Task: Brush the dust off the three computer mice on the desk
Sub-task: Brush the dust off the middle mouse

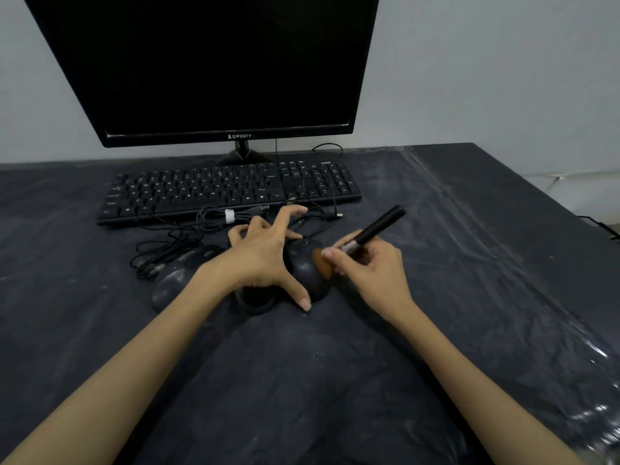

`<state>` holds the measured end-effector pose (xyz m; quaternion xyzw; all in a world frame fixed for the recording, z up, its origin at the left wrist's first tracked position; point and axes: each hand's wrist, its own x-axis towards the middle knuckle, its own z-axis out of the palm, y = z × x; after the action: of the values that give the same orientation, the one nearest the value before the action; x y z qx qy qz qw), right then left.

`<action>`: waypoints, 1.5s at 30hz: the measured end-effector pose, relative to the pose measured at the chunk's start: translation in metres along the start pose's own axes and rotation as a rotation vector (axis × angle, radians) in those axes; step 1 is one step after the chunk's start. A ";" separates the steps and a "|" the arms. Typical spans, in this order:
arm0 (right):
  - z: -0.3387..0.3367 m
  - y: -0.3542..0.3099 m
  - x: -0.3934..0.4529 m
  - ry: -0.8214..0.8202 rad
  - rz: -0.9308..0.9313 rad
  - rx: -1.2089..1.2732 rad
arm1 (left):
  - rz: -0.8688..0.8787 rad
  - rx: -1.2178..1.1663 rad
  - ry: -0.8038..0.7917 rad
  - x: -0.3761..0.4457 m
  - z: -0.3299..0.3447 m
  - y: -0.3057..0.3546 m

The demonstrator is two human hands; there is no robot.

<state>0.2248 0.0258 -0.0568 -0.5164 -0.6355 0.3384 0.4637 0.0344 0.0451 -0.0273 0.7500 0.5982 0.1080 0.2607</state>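
Right hand grip pinching black-handled brush, bristles touching right flank of black mouse at desk centre, left hand grip released, fingers spread, thumb steadying mouse's near end, second dusty mouse left, black keyboard far.

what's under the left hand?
The left hand covers most of a black mouse; only its near end shows. Thumb and fingers steady the neighbouring mouse, which the brush touches. The covered mouse's top is hidden.
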 end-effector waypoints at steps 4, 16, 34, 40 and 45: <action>0.002 -0.002 0.030 0.108 0.001 -0.085 | 0.008 0.008 0.009 -0.001 0.000 -0.001; -0.003 0.000 0.031 0.142 0.003 -0.107 | 0.001 0.025 0.003 0.002 0.000 -0.001; 0.000 0.002 0.023 0.112 0.012 -0.185 | -0.005 0.027 0.006 0.002 0.000 -0.002; 0.008 -0.001 0.013 0.067 -0.029 -0.112 | -0.004 0.031 0.001 0.001 0.000 -0.002; -0.003 0.001 0.015 0.174 -0.023 -0.071 | 0.007 0.051 0.009 0.000 0.000 -0.002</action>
<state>0.2271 0.0403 -0.0530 -0.5526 -0.6102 0.2644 0.5024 0.0326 0.0455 -0.0280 0.7579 0.5995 0.0969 0.2384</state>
